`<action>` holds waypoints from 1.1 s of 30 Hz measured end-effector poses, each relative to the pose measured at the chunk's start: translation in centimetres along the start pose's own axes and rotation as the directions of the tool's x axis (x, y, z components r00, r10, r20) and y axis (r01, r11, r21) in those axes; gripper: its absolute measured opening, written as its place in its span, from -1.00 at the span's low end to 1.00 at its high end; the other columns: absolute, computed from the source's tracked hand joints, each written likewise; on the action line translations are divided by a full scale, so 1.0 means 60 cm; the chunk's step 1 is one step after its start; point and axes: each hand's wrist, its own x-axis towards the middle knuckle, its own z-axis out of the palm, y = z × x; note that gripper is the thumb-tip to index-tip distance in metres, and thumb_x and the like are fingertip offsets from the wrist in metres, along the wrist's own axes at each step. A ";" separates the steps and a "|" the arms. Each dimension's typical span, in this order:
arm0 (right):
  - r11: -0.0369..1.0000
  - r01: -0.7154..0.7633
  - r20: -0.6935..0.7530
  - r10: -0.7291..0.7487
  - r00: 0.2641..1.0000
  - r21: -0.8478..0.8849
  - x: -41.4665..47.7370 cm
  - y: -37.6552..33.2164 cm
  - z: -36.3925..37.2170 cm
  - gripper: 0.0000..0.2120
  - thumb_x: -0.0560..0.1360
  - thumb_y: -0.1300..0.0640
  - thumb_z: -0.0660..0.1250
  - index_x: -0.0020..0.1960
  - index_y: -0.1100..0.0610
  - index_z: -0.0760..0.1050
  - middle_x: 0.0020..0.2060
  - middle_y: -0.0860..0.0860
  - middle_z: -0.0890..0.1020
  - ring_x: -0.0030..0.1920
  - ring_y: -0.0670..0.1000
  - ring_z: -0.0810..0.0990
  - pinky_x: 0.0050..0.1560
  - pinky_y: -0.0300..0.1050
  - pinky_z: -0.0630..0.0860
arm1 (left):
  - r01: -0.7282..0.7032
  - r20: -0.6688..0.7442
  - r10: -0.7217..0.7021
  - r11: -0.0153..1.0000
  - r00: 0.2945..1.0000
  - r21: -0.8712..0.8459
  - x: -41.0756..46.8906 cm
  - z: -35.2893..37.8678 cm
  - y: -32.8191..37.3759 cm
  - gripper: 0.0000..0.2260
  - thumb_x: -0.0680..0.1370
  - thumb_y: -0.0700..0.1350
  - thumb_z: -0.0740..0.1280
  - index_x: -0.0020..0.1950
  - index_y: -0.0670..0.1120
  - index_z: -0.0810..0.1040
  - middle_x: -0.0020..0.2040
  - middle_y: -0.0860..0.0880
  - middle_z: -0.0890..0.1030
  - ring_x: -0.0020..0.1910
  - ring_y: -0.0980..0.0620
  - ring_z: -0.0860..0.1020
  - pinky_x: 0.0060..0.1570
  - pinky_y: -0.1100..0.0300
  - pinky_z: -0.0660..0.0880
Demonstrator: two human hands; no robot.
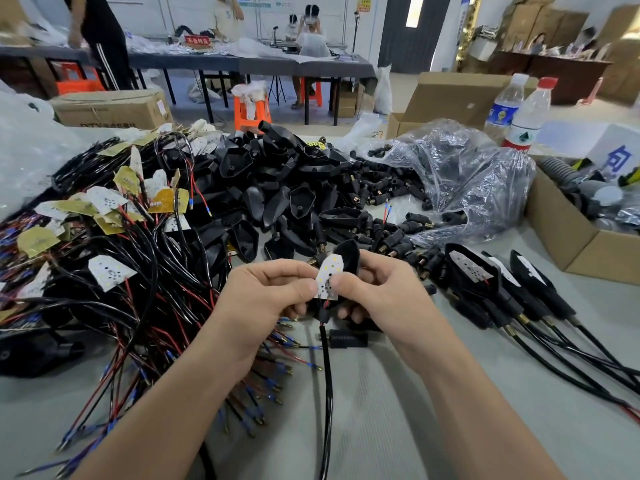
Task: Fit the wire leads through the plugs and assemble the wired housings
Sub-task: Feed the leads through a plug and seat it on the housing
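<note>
A: hands doing what?
B: left hand point(266, 292) and right hand point(377, 289) together at centre, both pinching the LED board point(329, 275) on its housing point(350, 254).
A: containers?
B: bag point(478, 168) of plugs point(379, 152) at 1 o'clock, box point(561, 233) holding grey hose point(557, 168) at 3.

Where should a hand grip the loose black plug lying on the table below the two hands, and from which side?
Probably the plug by its ribbed middle, pinched across its width from above: it lies flat on its side, metal tip toward the cable.
</note>
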 end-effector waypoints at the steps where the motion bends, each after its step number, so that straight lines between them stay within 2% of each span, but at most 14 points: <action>1: 1.000 0.012 0.042 -0.012 0.999 -0.003 -0.001 0.001 0.001 -0.92 0.56 0.27 0.42 0.02 0.14 0.65 -0.30 0.17 0.61 -0.38 -0.02 0.53 -0.40 -0.25 0.43 | -0.030 -0.020 0.031 0.998 0.999 0.054 -0.001 0.002 -0.002 -0.77 0.44 -0.34 0.52 -0.19 0.00 0.78 -0.35 -0.04 0.68 -0.41 0.13 0.58 -0.34 0.34 0.49; 4: 1.000 0.019 0.125 -0.019 0.992 -0.001 -0.001 0.005 0.004 -0.88 0.59 0.32 0.36 0.05 0.16 0.62 -0.34 -0.10 0.60 -0.40 -0.18 0.51 -0.39 -0.33 0.43 | -0.124 -0.137 0.151 0.974 0.979 0.187 -0.004 0.010 -0.011 -0.73 0.37 -0.30 0.61 -0.18 0.11 0.77 -0.27 0.03 0.72 -0.30 0.14 0.62 -0.23 0.33 0.53; 7: 1.000 0.014 0.120 -0.014 0.993 -0.002 -0.001 0.007 0.005 -0.82 0.58 0.32 0.31 0.08 0.13 0.63 -0.37 -0.17 0.59 -0.40 -0.21 0.51 -0.40 -0.34 0.43 | -0.136 -0.211 0.200 0.949 0.957 0.285 0.000 0.004 -0.021 -0.67 0.34 -0.22 0.66 -0.07 0.17 0.74 -0.16 0.15 0.71 -0.20 0.20 0.62 -0.13 0.36 0.55; 9: 1.000 -0.009 0.098 0.010 0.995 -0.012 0.001 0.006 0.005 -0.81 0.53 0.22 0.32 0.09 0.09 0.63 -0.35 -0.09 0.56 -0.35 -0.11 0.49 -0.38 -0.28 0.41 | -0.088 -0.084 0.114 0.958 0.990 0.272 0.002 0.004 -0.023 -0.77 0.44 -0.12 0.58 0.01 0.17 0.72 -0.08 0.16 0.74 -0.10 0.21 0.69 -0.09 0.32 0.58; 10: 0.999 -0.020 0.084 0.023 0.996 -0.041 0.002 0.005 0.005 -0.79 0.50 0.17 0.32 0.10 0.05 0.63 -0.32 -0.04 0.54 -0.31 -0.04 0.45 -0.37 -0.23 0.39 | -0.046 0.005 0.046 0.968 0.999 0.246 0.000 0.007 -0.021 -0.82 0.49 -0.06 0.50 0.04 0.17 0.71 -0.06 0.13 0.75 -0.07 0.16 0.71 -0.08 0.23 0.61; 12: 0.994 -0.014 0.045 0.019 0.999 -0.107 0.005 0.009 0.010 -0.75 0.46 0.11 0.30 0.12 -0.03 0.61 -0.28 0.01 0.49 -0.25 0.02 0.39 -0.30 -0.11 0.37 | 0.015 0.108 -0.038 0.980 0.993 0.199 -0.004 0.014 -0.017 -0.81 0.52 0.00 0.38 0.08 0.19 0.71 -0.05 0.03 0.77 -0.08 0.03 0.74 -0.09 0.05 0.68; 14: 0.988 0.022 -0.018 -0.025 1.000 -0.153 0.007 0.015 0.017 -0.75 0.46 0.11 0.31 0.10 -0.08 0.60 -0.29 0.02 0.51 -0.26 0.00 0.41 -0.24 -0.04 0.41 | -0.010 0.117 -0.010 0.986 0.993 0.168 -0.006 0.016 -0.016 -0.76 0.52 -0.02 0.34 0.07 0.29 0.70 -0.08 0.01 0.77 -0.11 0.00 0.75 -0.16 0.09 0.69; 18: 0.987 0.033 -0.129 -0.054 0.990 -0.158 0.006 0.015 0.028 -0.87 0.45 0.10 0.36 -0.04 -0.06 0.62 -0.33 0.12 0.65 -0.33 -0.02 0.50 -0.25 0.18 0.57 | -0.122 0.078 0.105 0.955 0.991 0.271 -0.010 0.016 -0.016 -0.64 0.49 -0.05 0.37 0.05 0.46 0.64 -0.15 0.10 0.76 -0.15 0.07 0.74 -0.22 0.22 0.65; 20: 0.985 0.048 -0.159 -0.075 0.984 -0.169 0.005 0.014 0.025 -0.91 0.44 0.10 0.37 -0.09 -0.04 0.62 -0.39 0.05 0.63 -0.37 -0.07 0.49 -0.32 0.05 0.56 | -0.125 0.071 0.111 0.963 0.991 0.239 -0.016 0.021 -0.014 -0.66 0.49 -0.05 0.39 0.10 0.40 0.66 -0.12 0.11 0.76 -0.12 0.13 0.74 -0.19 0.30 0.62; 21: 0.982 0.060 -0.205 -0.096 0.974 -0.177 0.006 0.014 0.023 -0.94 0.45 0.11 0.38 -0.12 -0.01 0.61 -0.45 -0.04 0.57 -0.40 -0.11 0.46 -0.39 -0.08 0.50 | -0.094 0.067 0.082 0.975 0.994 0.200 -0.016 0.022 -0.013 -0.68 0.49 -0.04 0.41 0.17 0.30 0.67 -0.10 0.08 0.77 -0.08 0.11 0.74 -0.15 0.25 0.64; 23: 0.988 0.055 -0.352 -0.102 0.930 -0.142 0.011 0.013 0.016 -0.93 0.50 0.17 0.39 -0.15 0.06 0.58 -0.48 -0.12 0.47 -0.45 -0.13 0.39 -0.44 -0.23 0.38 | 0.011 0.099 -0.024 0.992 0.995 0.126 -0.017 0.023 -0.011 -0.63 0.52 -0.02 0.43 0.33 0.12 0.59 -0.03 0.03 0.77 -0.04 0.02 0.74 -0.13 0.16 0.67; 27: 0.985 0.024 -0.586 0.082 0.806 0.172 0.016 0.002 -0.006 -0.92 0.56 0.23 0.34 -0.10 0.21 0.54 -0.40 0.08 0.56 -0.54 -0.03 0.50 -0.56 -0.25 0.36 | 0.229 0.302 -0.251 0.968 0.920 0.106 -0.025 0.031 -0.001 -0.62 0.61 -0.19 0.42 0.39 0.06 0.49 -0.04 -0.10 0.76 -0.14 -0.07 0.73 -0.20 0.11 0.67; 30: 0.974 0.044 -0.704 0.129 0.698 0.223 0.015 -0.008 -0.033 -0.94 0.59 0.21 0.32 -0.07 0.15 0.50 -0.38 0.09 0.66 -0.53 -0.01 0.60 -0.60 -0.22 0.37 | 0.292 0.410 -0.310 0.950 0.858 0.109 -0.025 0.017 0.014 -0.55 0.52 -0.16 0.41 0.41 0.04 0.49 -0.10 -0.13 0.71 -0.25 -0.04 0.65 -0.29 0.19 0.59; 33: 0.934 0.181 -0.800 0.150 0.581 0.307 0.011 -0.020 -0.065 -0.90 0.57 0.29 0.31 -0.09 0.13 0.48 -0.37 0.08 0.67 -0.50 0.06 0.64 -0.52 -0.16 0.52 | 0.315 0.563 -0.337 0.939 0.755 0.141 -0.024 -0.013 0.033 -0.57 0.48 -0.12 0.49 0.35 0.08 0.61 -0.09 -0.10 0.68 -0.32 0.01 0.61 -0.38 0.24 0.55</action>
